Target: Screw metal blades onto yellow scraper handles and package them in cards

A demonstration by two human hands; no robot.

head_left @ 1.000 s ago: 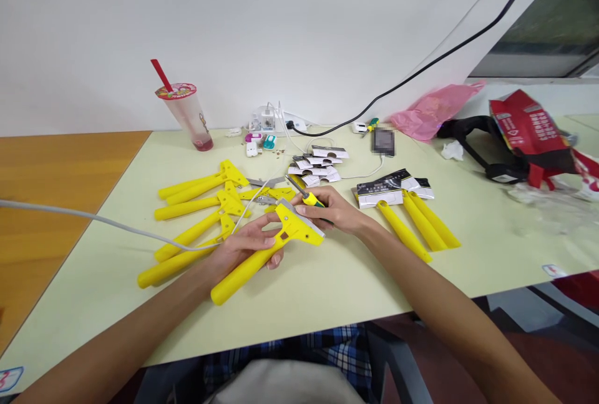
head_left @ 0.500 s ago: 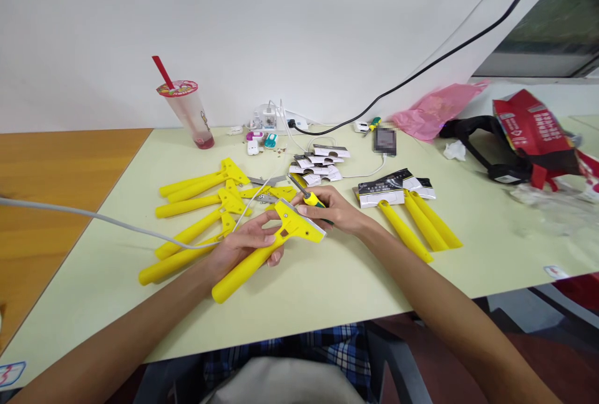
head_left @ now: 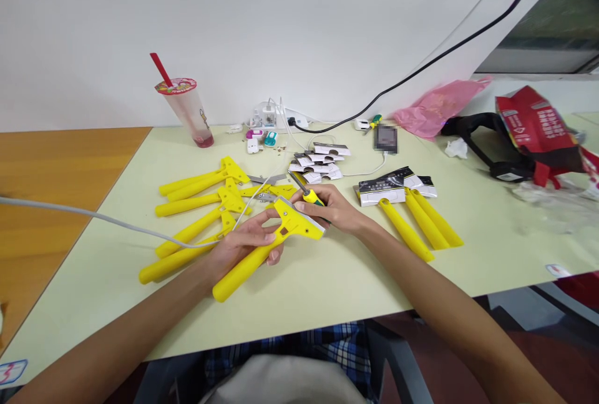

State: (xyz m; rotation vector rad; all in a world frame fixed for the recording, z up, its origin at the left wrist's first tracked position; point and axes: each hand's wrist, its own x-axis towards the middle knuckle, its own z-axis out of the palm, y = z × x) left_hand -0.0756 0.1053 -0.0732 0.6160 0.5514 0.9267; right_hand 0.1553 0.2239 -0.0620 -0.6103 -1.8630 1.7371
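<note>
My left hand (head_left: 246, 241) is closed around the neck of a yellow scraper (head_left: 255, 263), its handle slanting down toward me and its wide head up to the right. A metal blade edge runs along that head. In my right hand (head_left: 334, 207) is a screwdriver (head_left: 311, 196) with a yellow and green handle, its shaft pointing up and left, away from the scraper. My right fingertips are close to the blade edge; whether they touch it I cannot tell. Several more yellow scrapers (head_left: 187, 206) lie left of my hands, and loose metal blades (head_left: 266, 180) rest behind them.
A pile of white and black card sleeves (head_left: 318, 163) lies behind my hands. Scrapers with sleeved heads (head_left: 397, 223) are on the right. A drink cup (head_left: 189, 113) stands at the back left. A grey cable (head_left: 103, 220) crosses from the left; a phone-like device (head_left: 386, 139) lies behind.
Almost nothing differs. The view has shifted slightly; both hands keep their hold on the scraper and the screwdriver.
</note>
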